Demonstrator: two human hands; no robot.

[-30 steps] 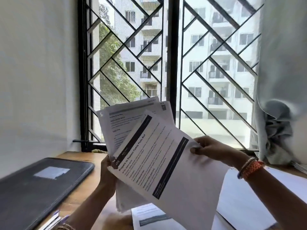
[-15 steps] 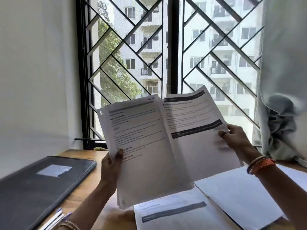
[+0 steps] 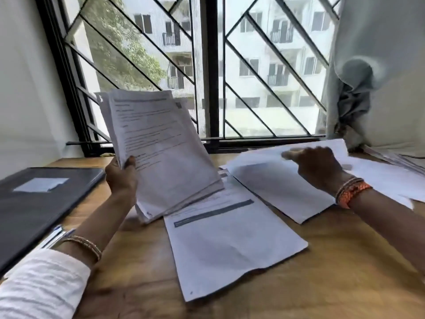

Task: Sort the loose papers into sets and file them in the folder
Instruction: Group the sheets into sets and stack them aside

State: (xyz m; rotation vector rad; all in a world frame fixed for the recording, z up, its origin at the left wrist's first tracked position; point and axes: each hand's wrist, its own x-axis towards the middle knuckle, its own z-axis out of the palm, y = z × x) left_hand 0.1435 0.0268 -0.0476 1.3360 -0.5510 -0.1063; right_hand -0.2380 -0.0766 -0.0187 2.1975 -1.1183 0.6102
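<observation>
A: Where did things stand at that moment?

B: The left hand (image 3: 122,178) gripped a stack of papers (image 3: 161,153), thumb curled over the front sheet, the stack tilted up at about ten o'clock from the desk's centre. The right hand (image 3: 315,169) was over a sheet (image 3: 276,187) lying at two o'clock. It was blurred, so I could not tell whether it pinched the page or only pressed it flat.

A: And the folder?

B: The black folder (image 3: 39,203) lay closed at nine o'clock on the wooden desk (image 3: 345,272), well apart from the right hand. Another printed page (image 3: 230,245) with a dark band lay at six o'clock, its top edge tucked under the held stack. More sheets (image 3: 395,160) sat at three o'clock by the curtain (image 3: 379,77).

A: How would you have judged the step?

B: Sorting, I'd say, with filing not yet begun. To do it well, each page should land square on its own pile, edges matched, and the piles kept from overlapping, since the two o'clock sheets already fanned loosely. The held stack wanted a firm grip low down so that nothing slid out while the other hand worked.
</observation>
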